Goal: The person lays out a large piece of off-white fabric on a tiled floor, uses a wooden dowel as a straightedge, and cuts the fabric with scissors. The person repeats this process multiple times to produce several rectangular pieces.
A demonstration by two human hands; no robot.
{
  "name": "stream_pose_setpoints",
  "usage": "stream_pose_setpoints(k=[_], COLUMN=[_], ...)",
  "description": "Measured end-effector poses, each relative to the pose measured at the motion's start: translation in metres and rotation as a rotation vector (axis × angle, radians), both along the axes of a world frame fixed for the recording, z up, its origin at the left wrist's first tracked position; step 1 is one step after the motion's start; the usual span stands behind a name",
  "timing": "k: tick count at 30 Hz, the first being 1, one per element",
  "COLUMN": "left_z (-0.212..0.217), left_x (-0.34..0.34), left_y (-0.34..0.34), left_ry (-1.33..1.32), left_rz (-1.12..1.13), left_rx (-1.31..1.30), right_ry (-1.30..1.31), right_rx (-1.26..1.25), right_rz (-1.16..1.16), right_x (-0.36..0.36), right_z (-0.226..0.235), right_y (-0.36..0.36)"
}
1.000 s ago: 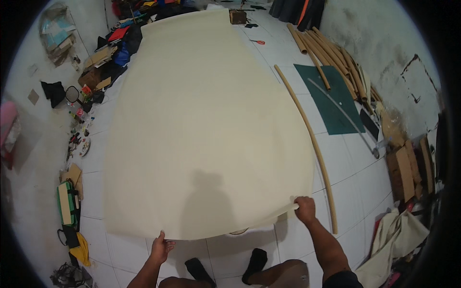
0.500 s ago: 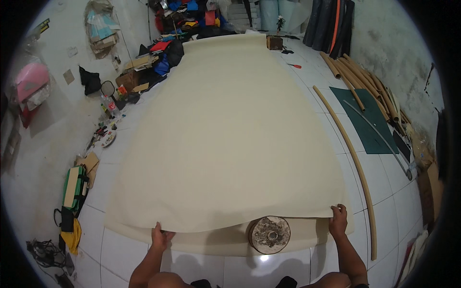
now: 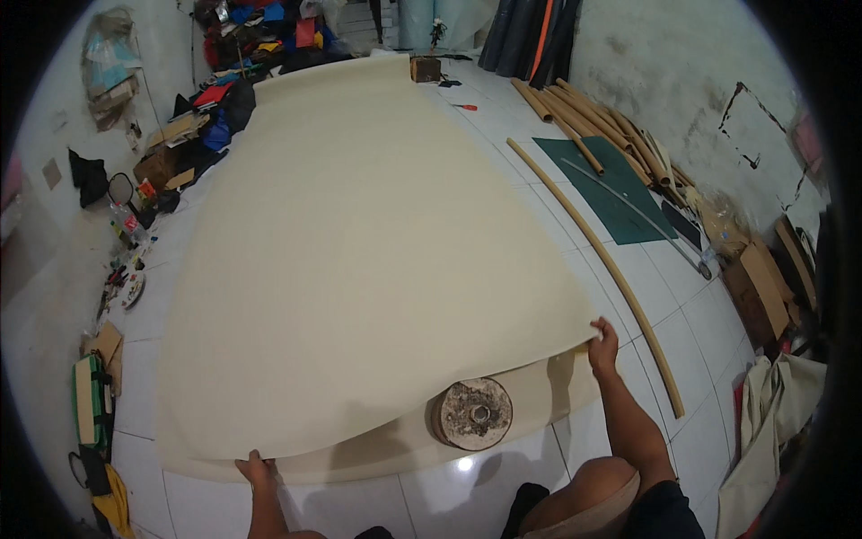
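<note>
A large cream sheet of fabric-like material [image 3: 359,242] lies over the floor, running from a roll at the far end to its near edge in front of me. My left hand [image 3: 258,467] is closed on the near left part of that edge. At the right corner, my right hand [image 3: 603,346] pinches the same edge, raised a little. Between the hands, a round stained block with a central hole [image 3: 478,413] stands on a lower cream layer [image 3: 530,395], partly under the lifted edge.
On the right lie a long cardboard tube [image 3: 597,260], a green mat [image 3: 611,198] with a metal rod [image 3: 642,220], and several stacked tubes [image 3: 602,126]. Cardboard boxes [image 3: 754,287] line the right wall. A green case [image 3: 90,400] and a bottle [image 3: 130,223] are along the left wall.
The view has turned to the right, so the scene sits further left and tilted. Both hands keep hold of the sheet's near edge; the round block stays on the lower layer.
</note>
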State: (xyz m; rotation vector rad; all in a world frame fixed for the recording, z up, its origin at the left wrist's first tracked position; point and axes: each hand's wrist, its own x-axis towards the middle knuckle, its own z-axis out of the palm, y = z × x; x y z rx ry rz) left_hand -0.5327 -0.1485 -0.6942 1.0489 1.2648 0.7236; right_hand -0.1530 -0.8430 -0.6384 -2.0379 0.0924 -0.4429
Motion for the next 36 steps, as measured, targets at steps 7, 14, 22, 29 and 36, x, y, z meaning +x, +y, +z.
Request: stream_pose_setpoints(k=[7,14,22,29,36], left_z=[0.002,-0.012,-0.014,-0.020,-0.029], left_x=[-0.011,0.001,0.021,0.014,0.011], left_y=[0.010,-0.013,-0.050,-0.043,-0.054], left_ry=[0.008,-0.305,-0.288,-0.116,-0.010], left_rz=[0.031,0.012,-0.296,-0.393,-0.372], left_rx=[0.066,-0.121,-0.482,-0.461,-0.386], right_ry=[0.107,0.271,-0.034,-0.162,-0.239], right_rx=[-0.858,-0.999,-0.959,-0.891,-0.705], right_rz=[0.055,0.299,1.212,1.196,1.271], right_x=[-0.039,-0.072,-0.128,-0.136,-0.197], right_z=[0.036,0.078,0.111,0.100,0.092], right_y=[0.030,0.076,0.230,0.229,0.209])
